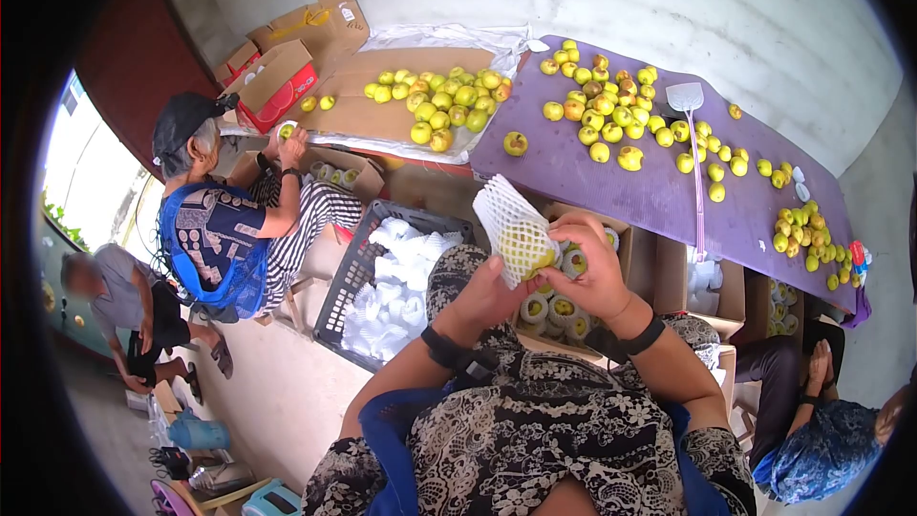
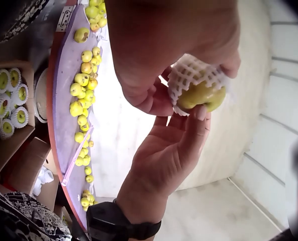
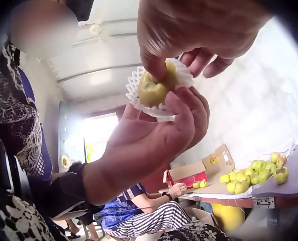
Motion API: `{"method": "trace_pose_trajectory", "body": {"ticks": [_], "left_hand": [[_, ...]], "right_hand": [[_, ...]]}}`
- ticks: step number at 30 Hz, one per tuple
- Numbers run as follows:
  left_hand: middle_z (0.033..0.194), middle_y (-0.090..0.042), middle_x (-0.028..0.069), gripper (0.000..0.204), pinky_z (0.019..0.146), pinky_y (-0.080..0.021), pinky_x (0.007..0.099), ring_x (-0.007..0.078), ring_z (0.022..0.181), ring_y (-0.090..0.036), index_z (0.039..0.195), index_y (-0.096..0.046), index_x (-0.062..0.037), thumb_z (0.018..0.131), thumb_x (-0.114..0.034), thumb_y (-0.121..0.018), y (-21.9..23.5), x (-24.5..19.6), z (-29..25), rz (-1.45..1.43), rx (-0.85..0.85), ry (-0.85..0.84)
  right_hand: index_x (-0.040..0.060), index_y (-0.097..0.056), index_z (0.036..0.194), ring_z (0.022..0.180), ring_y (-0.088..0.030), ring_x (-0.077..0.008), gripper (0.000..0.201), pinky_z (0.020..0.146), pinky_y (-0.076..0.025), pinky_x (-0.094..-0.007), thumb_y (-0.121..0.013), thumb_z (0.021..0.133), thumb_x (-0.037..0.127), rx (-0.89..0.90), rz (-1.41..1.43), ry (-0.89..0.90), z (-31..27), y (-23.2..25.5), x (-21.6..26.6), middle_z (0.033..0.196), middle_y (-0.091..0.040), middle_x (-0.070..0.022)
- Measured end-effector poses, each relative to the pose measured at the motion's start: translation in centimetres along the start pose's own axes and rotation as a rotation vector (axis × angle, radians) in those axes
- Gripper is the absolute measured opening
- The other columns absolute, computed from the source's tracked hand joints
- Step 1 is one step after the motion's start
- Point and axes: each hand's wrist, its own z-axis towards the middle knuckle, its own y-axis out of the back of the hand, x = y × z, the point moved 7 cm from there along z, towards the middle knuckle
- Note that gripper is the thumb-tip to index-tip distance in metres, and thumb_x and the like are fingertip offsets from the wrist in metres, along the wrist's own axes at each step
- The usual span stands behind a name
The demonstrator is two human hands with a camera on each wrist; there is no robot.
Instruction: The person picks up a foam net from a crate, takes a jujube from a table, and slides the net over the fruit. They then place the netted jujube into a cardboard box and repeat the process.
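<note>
A yellow-green fruit [image 1: 543, 256] sits partly inside a white foam net [image 1: 506, 220], whose empty end sticks up and away. My left hand [image 1: 487, 298] grips the netted fruit from the left, fingers curled round it. At the fruit's bare end is my right hand [image 1: 594, 272]; in the left wrist view the right hand [image 2: 161, 155] has its thumb on the fruit [image 2: 201, 96] and its fingers behind. The right wrist view shows the fruit [image 3: 155, 90] ringed by the net's edge, resting in the left hand [image 3: 149, 133], the right hand [image 3: 199, 35] touching it from above.
Behind lie loose fruits on a purple-covered table [image 1: 544, 167] and a cardboard sheet [image 1: 353, 115]. A black crate [image 1: 334, 296] holds white foam nets. Cartons of netted fruits [image 1: 573, 323] stand below the table. People sit at left and right; another person is at far left.
</note>
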Motion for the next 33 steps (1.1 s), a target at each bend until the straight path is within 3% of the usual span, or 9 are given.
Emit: {"method": "trace_pose_trajectory", "body": {"ticks": [5, 7, 10, 17, 22, 25, 29, 31, 33], "left_hand": [[0.136, -0.049, 0.0064, 0.065, 0.101, -0.041, 0.0374, 0.0193, 0.123, -0.049, 0.142, -0.036, -0.0073, 0.092, -0.045, -0.053, -1.5, -0.6, -0.1, -0.033, 0.042, 0.025], [0.135, -0.049, 0.0072, 0.064, 0.101, -0.042, 0.0380, 0.0204, 0.123, -0.049, 0.141, -0.036, -0.0067, 0.091, -0.040, -0.056, -0.9, -0.3, 0.0, -0.015, 0.016, 0.060], [0.134, -0.050, 0.0065, 0.063, 0.100, -0.042, 0.0376, 0.0204, 0.122, -0.050, 0.141, -0.035, -0.0070, 0.089, -0.034, -0.059, -0.5, -0.5, 0.1, -0.014, -0.004, 0.058], [0.131, -0.050, 0.0050, 0.064, 0.101, -0.042, 0.0365, 0.0199, 0.122, -0.050, 0.140, -0.035, -0.0077, 0.086, -0.028, -0.062, -1.0, -0.6, 0.3, -0.075, -0.005, 0.031], [0.139, -0.042, 0.0100, 0.075, 0.107, -0.037, 0.0410, 0.0248, 0.127, -0.046, 0.145, -0.019, -0.0085, 0.085, -0.019, -0.062, -0.3, -0.7, 0.8, 0.068, -0.031, -0.005], [0.137, -0.047, 0.0111, 0.070, 0.109, -0.035, 0.0413, 0.0245, 0.125, -0.048, 0.143, -0.028, -0.0042, 0.083, -0.018, -0.061, -2.1, -1.7, 0.8, 0.122, -0.105, -0.060], [0.136, -0.046, 0.0109, 0.071, 0.106, -0.039, 0.0396, 0.0229, 0.122, -0.050, 0.143, -0.026, -0.0043, 0.083, -0.015, -0.063, -1.9, -0.8, 1.3, 0.179, -0.036, -0.162], [0.132, -0.045, 0.0113, 0.076, 0.103, -0.042, 0.0375, 0.0214, 0.120, -0.050, 0.140, -0.022, -0.0044, 0.080, -0.008, -0.068, -0.6, -0.2, 1.2, 0.320, -0.252, -0.056], [0.132, -0.044, 0.0125, 0.080, 0.102, -0.043, 0.0378, 0.0217, 0.122, -0.048, 0.138, -0.019, -0.0056, 0.076, -0.003, -0.070, -0.1, -0.7, 1.2, 0.401, -0.271, -0.082]], "right_hand": [[0.0054, -0.056, 0.108, 0.091, -0.059, -0.0274, 0.050, 0.079, -0.051, -0.0357, -0.079, 0.064, -0.001, -0.023, 0.017, -0.039, -0.6, -0.3, -0.8, 0.107, -0.054, -0.0120], [0.0059, -0.057, 0.105, 0.082, -0.059, -0.0239, 0.048, 0.068, -0.051, -0.0309, -0.078, 0.062, -0.001, -0.043, -0.025, 0.011, -0.3, 0.0, -0.5, 0.103, -0.053, -0.0114], [0.0065, -0.057, 0.101, 0.078, -0.059, -0.0232, 0.045, 0.065, -0.050, -0.0299, -0.077, 0.061, -0.001, -0.073, -0.115, 0.051, 0.5, 0.3, 0.3, 0.099, -0.053, -0.0113], [0.0065, -0.058, 0.096, 0.085, -0.059, -0.0285, 0.039, 0.074, -0.049, -0.0372, -0.076, 0.062, 0.000, -0.004, -0.109, 0.084, -0.8, 0.1, -0.8, 0.098, -0.054, -0.0117], [0.0074, -0.055, 0.100, 0.088, -0.058, -0.0290, 0.042, 0.074, -0.049, -0.0365, -0.074, 0.064, 0.000, -0.092, -0.111, 0.037, -1.1, 0.4, -0.9, 0.100, -0.053, -0.0127], [0.0071, -0.053, 0.100, 0.090, -0.058, -0.0304, 0.042, 0.076, -0.049, -0.0388, -0.073, 0.064, -0.001, -0.154, -0.104, 0.133, -1.9, 0.8, -1.0, 0.100, -0.052, -0.0134], [0.0065, -0.053, 0.098, 0.092, -0.058, -0.0322, 0.040, 0.079, -0.049, -0.0410, -0.072, 0.063, -0.001, -0.226, -0.113, 0.175, -2.3, 0.7, -0.7, 0.099, -0.051, -0.0130], [0.0059, -0.053, 0.099, 0.093, -0.059, -0.0332, 0.041, 0.082, -0.048, -0.0421, -0.071, 0.063, -0.001, -0.155, -0.222, 0.207, -2.0, 0.4, -0.3, 0.101, -0.052, -0.0137], [0.0055, -0.054, 0.099, 0.093, -0.059, -0.0337, 0.040, 0.082, -0.048, -0.0421, -0.069, 0.063, -0.001, -0.095, -0.202, 0.138, -1.6, 0.7, -0.5, 0.103, -0.053, -0.0145]]}}
